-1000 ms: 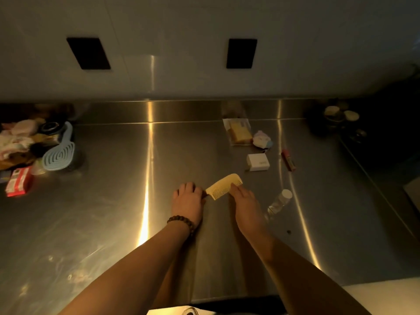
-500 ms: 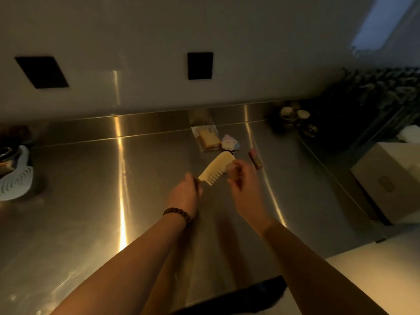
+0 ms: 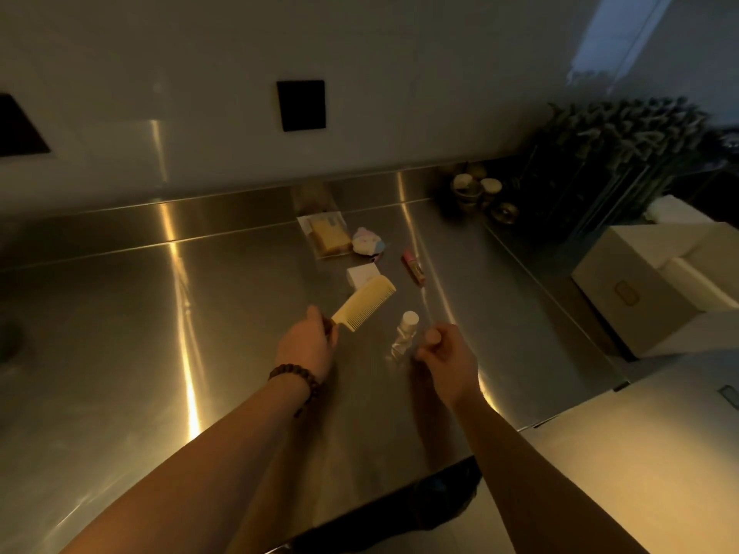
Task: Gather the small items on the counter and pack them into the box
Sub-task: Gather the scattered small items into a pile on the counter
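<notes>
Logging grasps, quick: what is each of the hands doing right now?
Left hand: closed on the handle of the yellow comb.
Right hand: loosely curled, apparently holding nothing, beside the small clear bottle.

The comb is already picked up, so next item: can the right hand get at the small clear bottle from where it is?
Probably yes: the right hand hangs just beside the clear bottle, with nothing between them.

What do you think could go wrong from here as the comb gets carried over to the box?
The left hand pinches the comb only by its handle end, so a fast swing might loosen that grip. The small clear bottle lies right beside the curled right hand, so a careless move could send it rolling across the steel counter. The box sits off the counter's right edge, so a short toss might miss.
</notes>
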`<act>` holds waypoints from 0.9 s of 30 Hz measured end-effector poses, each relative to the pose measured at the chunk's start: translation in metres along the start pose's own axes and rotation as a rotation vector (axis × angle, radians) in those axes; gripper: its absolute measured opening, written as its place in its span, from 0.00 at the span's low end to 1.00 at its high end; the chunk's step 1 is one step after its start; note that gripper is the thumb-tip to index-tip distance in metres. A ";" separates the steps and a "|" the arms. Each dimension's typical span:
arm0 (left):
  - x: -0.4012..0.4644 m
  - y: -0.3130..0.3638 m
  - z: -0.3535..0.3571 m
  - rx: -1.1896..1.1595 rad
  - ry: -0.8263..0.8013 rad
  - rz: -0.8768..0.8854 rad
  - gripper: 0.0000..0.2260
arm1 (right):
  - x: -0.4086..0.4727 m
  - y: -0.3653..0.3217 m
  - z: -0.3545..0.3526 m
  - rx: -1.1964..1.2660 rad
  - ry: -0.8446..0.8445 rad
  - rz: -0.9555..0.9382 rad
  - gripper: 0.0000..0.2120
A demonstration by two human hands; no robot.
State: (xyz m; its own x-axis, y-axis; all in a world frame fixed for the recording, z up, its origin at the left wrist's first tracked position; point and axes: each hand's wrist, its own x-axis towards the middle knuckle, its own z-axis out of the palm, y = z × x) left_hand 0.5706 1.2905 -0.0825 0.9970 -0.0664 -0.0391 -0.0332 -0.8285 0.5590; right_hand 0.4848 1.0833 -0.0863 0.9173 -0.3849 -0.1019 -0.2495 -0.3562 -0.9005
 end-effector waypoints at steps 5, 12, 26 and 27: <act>0.000 -0.005 -0.003 0.032 0.022 0.003 0.07 | 0.003 0.000 0.007 0.045 0.012 -0.016 0.09; -0.002 -0.010 -0.003 0.022 0.042 -0.003 0.07 | 0.015 0.006 0.015 0.186 -0.072 0.018 0.42; -0.025 -0.031 -0.012 -0.014 0.182 -0.069 0.06 | 0.028 0.007 0.046 0.198 -0.107 -0.069 0.15; -0.027 -0.034 -0.016 -0.016 0.203 -0.085 0.06 | 0.028 0.004 0.051 0.194 -0.133 -0.084 0.14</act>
State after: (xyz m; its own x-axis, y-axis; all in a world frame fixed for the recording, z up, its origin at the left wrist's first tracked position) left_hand 0.5458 1.3292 -0.0876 0.9898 0.1182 0.0795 0.0515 -0.8174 0.5738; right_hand 0.5247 1.1142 -0.1145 0.9682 -0.2413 -0.0665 -0.1184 -0.2075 -0.9710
